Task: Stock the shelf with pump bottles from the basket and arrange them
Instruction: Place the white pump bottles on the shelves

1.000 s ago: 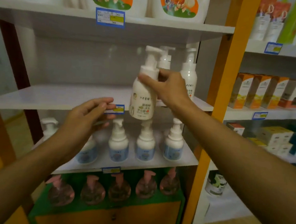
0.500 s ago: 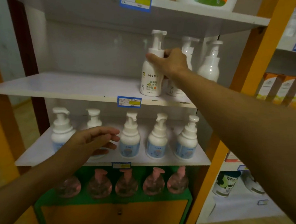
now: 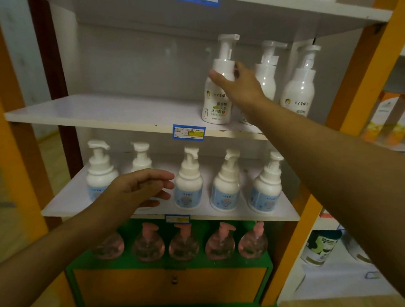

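Observation:
A white pump bottle with a green label (image 3: pixel 218 92) stands upright on the middle shelf (image 3: pixel 103 113). My right hand (image 3: pixel 239 86) is wrapped around its shoulder, thumb across the front and fingers behind. Two more bottles of the same kind (image 3: pixel 265 78) (image 3: pixel 298 88) stand to its right. My left hand (image 3: pixel 141 187) hovers with fingers apart and nothing in it, in front of the lower shelf (image 3: pixel 228 214). That shelf carries a row of short white pump bottles with blue labels (image 3: pixel 188 183); one is partly hidden behind my left hand. No basket is in view.
Pink pump bottles (image 3: pixel 220 243) line the green bottom ledge. Orange uprights (image 3: pixel 358 97) frame the unit. Price tags (image 3: pixel 188 132) hang on the shelf edges. The left part of the middle shelf is bare. A neighbouring rack at the right holds orange boxes (image 3: pixel 391 118).
The bottle came down from mid-air onto the middle shelf beside the other two, my right hand still on it. My left hand dropped from the middle shelf's edge to the lower shelf.

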A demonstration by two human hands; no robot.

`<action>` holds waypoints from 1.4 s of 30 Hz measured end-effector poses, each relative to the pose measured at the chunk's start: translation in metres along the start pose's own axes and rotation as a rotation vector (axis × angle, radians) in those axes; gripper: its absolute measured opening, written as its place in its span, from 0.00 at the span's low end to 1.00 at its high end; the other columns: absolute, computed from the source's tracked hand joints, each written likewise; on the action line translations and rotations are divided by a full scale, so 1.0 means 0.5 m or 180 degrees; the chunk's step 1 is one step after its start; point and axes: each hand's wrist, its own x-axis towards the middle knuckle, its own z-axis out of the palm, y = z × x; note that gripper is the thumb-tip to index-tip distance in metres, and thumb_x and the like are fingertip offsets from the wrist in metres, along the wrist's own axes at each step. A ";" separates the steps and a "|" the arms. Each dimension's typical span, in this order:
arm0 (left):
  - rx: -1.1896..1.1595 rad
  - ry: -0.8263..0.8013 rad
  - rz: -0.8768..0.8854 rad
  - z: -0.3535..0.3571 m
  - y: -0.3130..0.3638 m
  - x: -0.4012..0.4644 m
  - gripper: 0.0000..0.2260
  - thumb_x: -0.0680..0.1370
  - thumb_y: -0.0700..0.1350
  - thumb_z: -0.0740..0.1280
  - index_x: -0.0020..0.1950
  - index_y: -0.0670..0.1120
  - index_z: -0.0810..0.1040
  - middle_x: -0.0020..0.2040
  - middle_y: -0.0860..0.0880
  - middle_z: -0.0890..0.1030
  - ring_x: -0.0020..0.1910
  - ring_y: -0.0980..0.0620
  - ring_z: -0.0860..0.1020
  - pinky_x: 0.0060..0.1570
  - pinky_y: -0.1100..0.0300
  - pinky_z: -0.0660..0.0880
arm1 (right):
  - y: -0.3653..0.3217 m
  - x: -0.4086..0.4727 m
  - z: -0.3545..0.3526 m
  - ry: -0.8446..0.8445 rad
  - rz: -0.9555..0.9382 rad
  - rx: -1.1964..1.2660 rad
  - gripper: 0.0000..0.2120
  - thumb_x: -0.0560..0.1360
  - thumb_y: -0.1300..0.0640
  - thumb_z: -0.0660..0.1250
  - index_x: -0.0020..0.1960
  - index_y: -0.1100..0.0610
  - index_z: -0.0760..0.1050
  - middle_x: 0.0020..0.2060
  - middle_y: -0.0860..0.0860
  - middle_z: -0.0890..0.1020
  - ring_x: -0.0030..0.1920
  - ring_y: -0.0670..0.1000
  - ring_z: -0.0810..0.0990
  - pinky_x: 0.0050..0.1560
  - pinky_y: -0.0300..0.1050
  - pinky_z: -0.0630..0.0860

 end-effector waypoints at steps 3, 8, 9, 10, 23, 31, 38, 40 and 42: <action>0.0000 0.0100 0.0117 -0.009 0.020 -0.002 0.11 0.78 0.38 0.60 0.52 0.49 0.80 0.45 0.53 0.85 0.44 0.54 0.83 0.45 0.63 0.81 | -0.004 -0.028 -0.008 0.0206 -0.0052 0.0006 0.35 0.73 0.45 0.68 0.74 0.53 0.58 0.71 0.51 0.68 0.65 0.50 0.71 0.59 0.43 0.68; -0.0244 0.0390 0.0252 -0.036 0.065 -0.004 0.10 0.78 0.41 0.61 0.55 0.50 0.79 0.49 0.53 0.85 0.45 0.54 0.83 0.46 0.62 0.80 | -0.004 -0.112 -0.035 0.0402 -0.0121 0.0188 0.29 0.72 0.50 0.70 0.70 0.53 0.66 0.67 0.49 0.72 0.65 0.48 0.72 0.65 0.47 0.71; -0.0244 0.0396 0.0250 -0.039 0.070 -0.007 0.10 0.78 0.41 0.62 0.56 0.50 0.79 0.50 0.53 0.85 0.46 0.54 0.83 0.47 0.61 0.80 | 0.000 -0.131 -0.036 0.0348 -0.0157 0.0265 0.24 0.72 0.51 0.70 0.66 0.53 0.71 0.63 0.49 0.76 0.61 0.48 0.75 0.62 0.46 0.74; -0.0248 0.0401 0.0240 -0.041 0.072 -0.012 0.10 0.78 0.41 0.62 0.56 0.50 0.78 0.50 0.52 0.85 0.46 0.53 0.83 0.48 0.60 0.80 | 0.002 -0.153 -0.034 0.0242 -0.0202 0.0377 0.18 0.72 0.52 0.70 0.61 0.53 0.75 0.57 0.49 0.80 0.57 0.48 0.79 0.58 0.46 0.77; -0.0139 0.0497 -0.0784 -0.088 -0.180 -0.211 0.14 0.72 0.42 0.67 0.57 0.47 0.79 0.55 0.50 0.82 0.49 0.56 0.82 0.45 0.64 0.80 | 0.226 -0.509 0.204 -0.1399 0.0677 0.0830 0.04 0.74 0.56 0.69 0.48 0.50 0.80 0.44 0.50 0.85 0.44 0.52 0.84 0.47 0.46 0.81; 0.0882 -0.0575 -0.2235 -0.137 -0.516 -0.401 0.14 0.75 0.35 0.66 0.51 0.54 0.74 0.55 0.53 0.77 0.53 0.55 0.77 0.45 0.70 0.75 | 0.486 -0.764 0.395 -0.2449 0.1808 0.0157 0.16 0.73 0.47 0.69 0.57 0.53 0.79 0.53 0.49 0.83 0.49 0.44 0.80 0.47 0.31 0.75; 0.2108 -0.0820 -0.2246 -0.112 -0.662 -0.460 0.30 0.72 0.41 0.72 0.71 0.47 0.64 0.69 0.47 0.68 0.69 0.47 0.67 0.70 0.54 0.63 | 0.608 -0.891 0.496 -0.3042 0.2079 -0.0491 0.38 0.67 0.42 0.73 0.72 0.49 0.63 0.71 0.48 0.68 0.69 0.51 0.67 0.65 0.45 0.66; 0.2233 -0.0819 -0.2297 -0.101 -0.699 -0.464 0.29 0.74 0.39 0.70 0.73 0.45 0.63 0.71 0.43 0.67 0.70 0.44 0.66 0.70 0.54 0.62 | 0.632 -0.905 0.519 -0.3125 0.2056 -0.0625 0.40 0.66 0.44 0.74 0.73 0.49 0.61 0.73 0.50 0.65 0.71 0.53 0.65 0.69 0.49 0.64; 0.2818 -0.1067 -0.2064 -0.102 -0.730 -0.466 0.26 0.76 0.43 0.65 0.73 0.46 0.62 0.72 0.44 0.67 0.71 0.45 0.66 0.68 0.56 0.62 | 0.645 -0.915 0.540 -0.3186 0.2070 -0.0572 0.39 0.67 0.47 0.75 0.73 0.51 0.62 0.72 0.51 0.67 0.71 0.53 0.66 0.68 0.47 0.63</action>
